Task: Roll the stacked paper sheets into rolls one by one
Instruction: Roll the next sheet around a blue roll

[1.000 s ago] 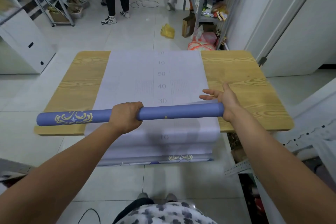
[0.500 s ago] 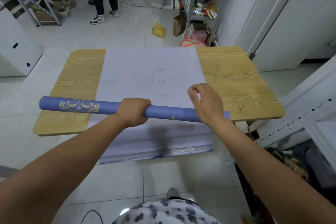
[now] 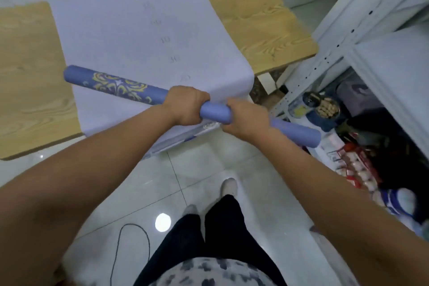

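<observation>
Paper roll (image 3: 216, 112) is wound up tight, a lilac tube with a gold flourish near its left end. It looks lifted clear, slanting over the near edge of the worktop (image 3: 30, 72). My left hand (image 3: 185, 105) is wrapped round it about mid-length. My right hand (image 3: 246, 118) grips it just beside, fingers of both curled over the tube. The right end pokes out past the worktop towards the racking (image 3: 348, 37).

So that's one sheet rolled, I'd say, and it wants setting down somewhere; I see no other finished rolls. Plenty is left: the stack of flat sheets (image 3: 144, 37) lies across the middle of the worktop, near end draping over the edge, faint printed numbers on the top one. I can't count them.

The surface is pale wood-grain. Below it is white tiled floor (image 3: 209, 169) with a black cable (image 3: 130, 239) looping by my feet. The white metal racking on my right has a jar (image 3: 313, 107) and packets low down.
</observation>
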